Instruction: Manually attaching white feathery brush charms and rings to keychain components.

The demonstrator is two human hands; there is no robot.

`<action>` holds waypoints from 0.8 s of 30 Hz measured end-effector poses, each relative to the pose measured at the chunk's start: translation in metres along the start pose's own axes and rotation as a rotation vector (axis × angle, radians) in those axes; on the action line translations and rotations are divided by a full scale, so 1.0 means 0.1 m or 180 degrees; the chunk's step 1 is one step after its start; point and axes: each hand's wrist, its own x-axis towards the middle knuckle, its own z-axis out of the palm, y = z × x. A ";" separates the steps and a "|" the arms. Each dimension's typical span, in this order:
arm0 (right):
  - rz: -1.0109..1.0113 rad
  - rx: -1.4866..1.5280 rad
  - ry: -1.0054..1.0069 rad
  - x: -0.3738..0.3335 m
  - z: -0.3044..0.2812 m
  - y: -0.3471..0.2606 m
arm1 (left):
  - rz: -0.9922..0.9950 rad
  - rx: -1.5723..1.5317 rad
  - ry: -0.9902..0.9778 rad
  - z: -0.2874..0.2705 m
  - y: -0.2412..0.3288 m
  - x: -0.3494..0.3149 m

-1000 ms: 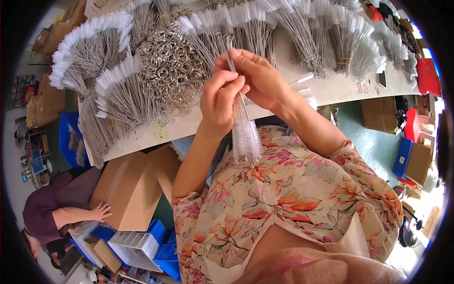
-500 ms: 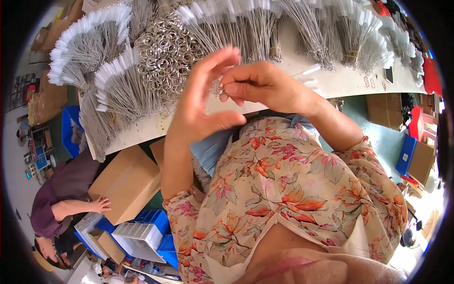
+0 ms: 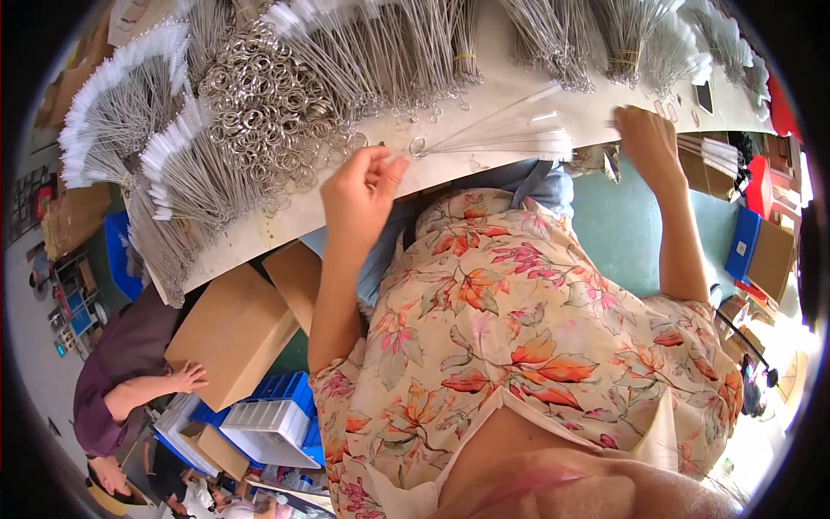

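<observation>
My left hand (image 3: 361,197) is raised over the front edge of the table, its fingers curled and thumb tip near the index finger. Whether anything small is in it, I cannot make out. Just right of it, a metal split ring (image 3: 418,145) lies on the table, touching the looped ends of several thin wire brushes (image 3: 506,143) with white bristles. Off to the right, my right hand (image 3: 647,143) is closed. Several white-tipped wire brushes (image 3: 713,154) stick out behind it to the right, apparently in its grip; their other ends are hidden.
A large heap of split rings (image 3: 268,108) lies on the white table (image 3: 251,238). Bundles of wire brushes (image 3: 130,112) line its left and far sides. A co-worker's hand (image 3: 188,378) touches a cardboard box (image 3: 229,333) at lower left, above blue and white crates (image 3: 268,432).
My hands, close together before, are now apart; the right has swung to the right, where white-tipped brushes now show beside it. The left's fingers have curled. The table appears shifted up and left.
</observation>
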 end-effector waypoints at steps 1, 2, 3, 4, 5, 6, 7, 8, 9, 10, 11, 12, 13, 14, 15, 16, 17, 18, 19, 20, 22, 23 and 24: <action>0.0007 0.0005 -0.0017 -0.07 0.09 0.09 | -0.0074 0.0319 -0.0002 0.06 -0.04 -0.06; 0.0335 0.0234 -0.0090 -0.07 0.13 0.13 | -0.0035 0.0496 0.0027 0.16 -0.10 -0.05; 0.0655 0.0469 -0.0158 -0.06 0.14 0.14 | -0.0044 0.0505 0.0044 0.23 -0.14 -0.04; 0.0598 0.0924 0.0128 -0.11 0.13 0.08 | 0.0102 0.0789 0.0133 0.27 -0.16 -0.02; 0.0425 0.1808 0.0386 -0.10 0.17 0.02 | 0.0261 0.1075 0.0199 0.30 -0.18 0.01; 0.0234 0.2643 0.0420 -0.09 0.17 -0.11 | 0.0304 0.1178 0.0116 0.33 -0.20 0.04; 0.0022 0.3481 0.0455 -0.05 0.13 -0.31 | 0.0315 0.1188 0.0111 0.31 -0.19 0.04; -0.0339 0.3640 0.0361 0.00 0.03 -0.57 | -0.0132 0.0512 -0.0085 0.27 -0.17 0.02; -0.0707 0.3785 0.0266 0.05 -0.10 -0.85 | -0.0574 -0.0176 -0.0270 0.23 -0.14 0.00; -0.1212 0.3710 0.0314 0.10 -0.17 -1.11 | -0.0584 -0.0156 -0.0250 0.20 -0.10 -0.02; -0.1692 0.3607 0.0369 0.13 -0.26 -1.31 | -0.0538 -0.1245 -0.0006 0.16 -0.02 -0.03; -0.1866 0.3335 0.0494 0.19 -0.33 -1.55 | -0.0482 -0.2286 0.0239 0.03 0.03 -0.04; -0.2036 0.3057 0.0618 0.23 -0.38 -1.73 | -0.0482 -0.2237 0.0244 -0.13 0.09 -0.04; -0.2110 0.3061 0.0612 0.28 -0.40 -1.81 | -0.0339 -0.2164 0.0291 -0.25 0.15 -0.04; -0.2240 0.3249 0.0554 0.32 -0.43 -1.87 | -0.0205 -0.2070 0.0354 -0.37 0.20 -0.06; -0.2365 0.3432 0.0490 0.36 -0.46 -1.91 | 0.0040 -0.1764 0.0277 -0.47 0.21 -0.09; -0.2444 0.3446 0.0477 0.39 -0.49 -1.94 | 0.0027 -0.1732 0.0348 -0.56 0.23 -0.12; -0.2613 0.3880 0.0332 0.42 -0.54 -1.95 | 0.0255 -0.1597 0.0276 -0.65 0.26 -0.13; -0.2766 0.4309 0.0173 0.45 -0.59 -1.95 | 0.0482 -0.1464 0.0194 -0.71 0.30 -0.15; -0.2820 0.4315 0.0162 0.45 -0.63 -1.97 | 0.0487 -0.1516 0.0212 -0.76 0.34 -0.17; -0.2358 0.4889 -0.1128 0.42 -0.71 -1.97 | 0.0542 -0.1434 0.0192 -0.83 0.35 -0.21; -0.2380 0.4885 -0.1132 0.41 -0.75 -1.97 | 0.0602 -0.1372 0.0123 -0.86 0.35 -0.22; -0.2207 0.4959 -0.1497 0.41 -0.77 -1.97 | 0.0605 -0.1368 0.0135 -0.87 0.34 -0.22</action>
